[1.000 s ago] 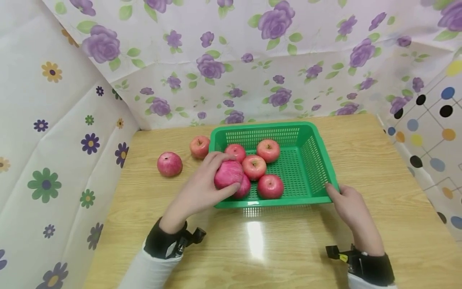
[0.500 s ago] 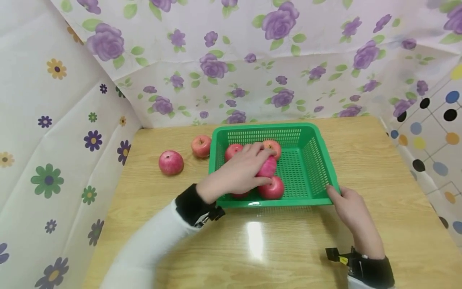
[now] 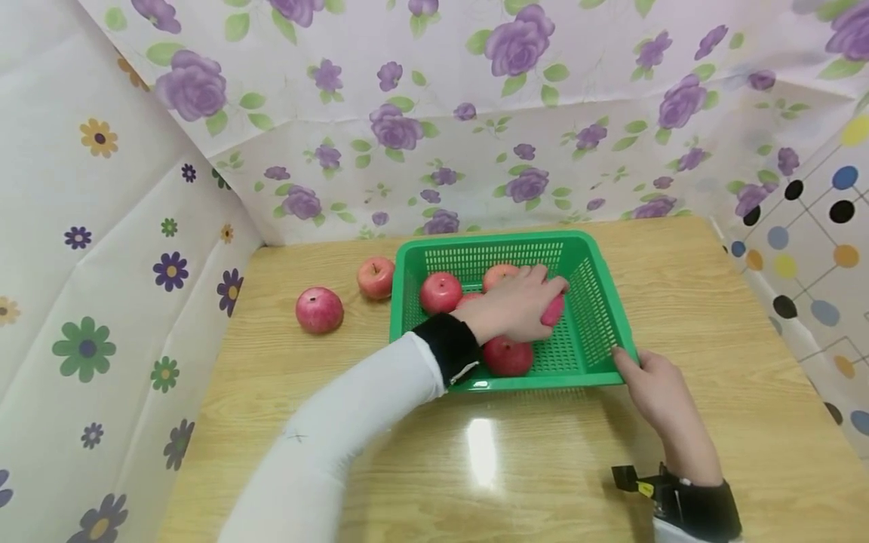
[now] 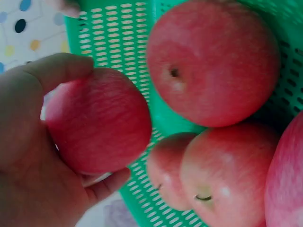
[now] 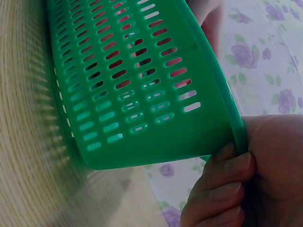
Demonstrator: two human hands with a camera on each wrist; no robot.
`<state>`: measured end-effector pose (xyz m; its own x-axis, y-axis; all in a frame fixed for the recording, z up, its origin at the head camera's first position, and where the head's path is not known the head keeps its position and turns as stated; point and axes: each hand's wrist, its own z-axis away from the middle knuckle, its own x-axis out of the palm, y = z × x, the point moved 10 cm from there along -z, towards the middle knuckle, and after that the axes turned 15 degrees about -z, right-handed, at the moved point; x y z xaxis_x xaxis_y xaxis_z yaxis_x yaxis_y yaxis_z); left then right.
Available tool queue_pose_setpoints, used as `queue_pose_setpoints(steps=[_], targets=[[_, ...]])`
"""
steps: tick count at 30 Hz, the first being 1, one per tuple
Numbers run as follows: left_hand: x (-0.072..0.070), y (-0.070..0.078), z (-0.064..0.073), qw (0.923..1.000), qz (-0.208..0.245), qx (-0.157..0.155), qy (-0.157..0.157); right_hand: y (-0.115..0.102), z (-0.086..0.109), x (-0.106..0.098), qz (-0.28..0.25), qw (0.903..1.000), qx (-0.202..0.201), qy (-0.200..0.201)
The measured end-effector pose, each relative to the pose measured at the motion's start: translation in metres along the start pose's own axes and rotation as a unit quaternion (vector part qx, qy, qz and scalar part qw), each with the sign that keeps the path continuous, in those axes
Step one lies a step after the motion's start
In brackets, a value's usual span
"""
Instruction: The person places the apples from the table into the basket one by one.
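My left hand (image 3: 519, 305) grips a pinkish-red apple (image 4: 102, 123) over the right half of the green plastic basket (image 3: 543, 381). In the left wrist view, thumb and fingers curl round its sides. Several other apples sit in the basket, among them a red apple (image 3: 441, 292) at the left, a paler apple (image 3: 500, 276) at the back and a dark red apple (image 3: 508, 357) at the front; my hand and forearm partly hide the others. At the basket's front right corner my right hand (image 3: 655, 388) pinches the rim, with fingers curled under it in the right wrist view.
Left of the basket, two loose apples lie on the wooden table (image 3: 271, 407): a dark red apple (image 3: 319, 310) and a lighter apple (image 3: 376, 277) close to the basket wall. A flowered sheet (image 3: 326, 151) hangs behind the table; patterned sheets stand at both sides.
My left hand has carried its apple from the basket's left side across to the right half, over the other apples. My right hand has stayed on the rim.
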<state>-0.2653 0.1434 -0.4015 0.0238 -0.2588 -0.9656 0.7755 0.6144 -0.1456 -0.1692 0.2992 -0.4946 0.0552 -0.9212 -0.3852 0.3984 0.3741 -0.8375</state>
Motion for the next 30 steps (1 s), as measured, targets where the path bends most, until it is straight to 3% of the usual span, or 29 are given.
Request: queue_pose_setpoints(steps=[4,10,19,26,30], targets=[[0.014,0.006,-0.013,0.9992,-0.020,0.009,-0.033,-0.001,0.001,0.000,-0.007,1.0000,0.001,-0.001],[0.032,0.011,-0.017,0.9956,-0.039,0.025,-0.081,0.001,0.001,0.000,-0.008,1.0000,0.005,0.000],[0.045,0.015,-0.019,0.9913,-0.082,0.039,-0.096,0.001,0.000,-0.001,0.000,1.0000,-0.002,0.005],[0.068,0.013,-0.032,0.9859,-0.103,0.030,-0.128,0.002,-0.001,-0.001,0.001,1.0000,-0.002,0.005],[0.067,0.012,-0.032,0.9864,-0.102,0.029,-0.126,0.001,-0.002,-0.001,0.001,1.0000,-0.006,0.005]])
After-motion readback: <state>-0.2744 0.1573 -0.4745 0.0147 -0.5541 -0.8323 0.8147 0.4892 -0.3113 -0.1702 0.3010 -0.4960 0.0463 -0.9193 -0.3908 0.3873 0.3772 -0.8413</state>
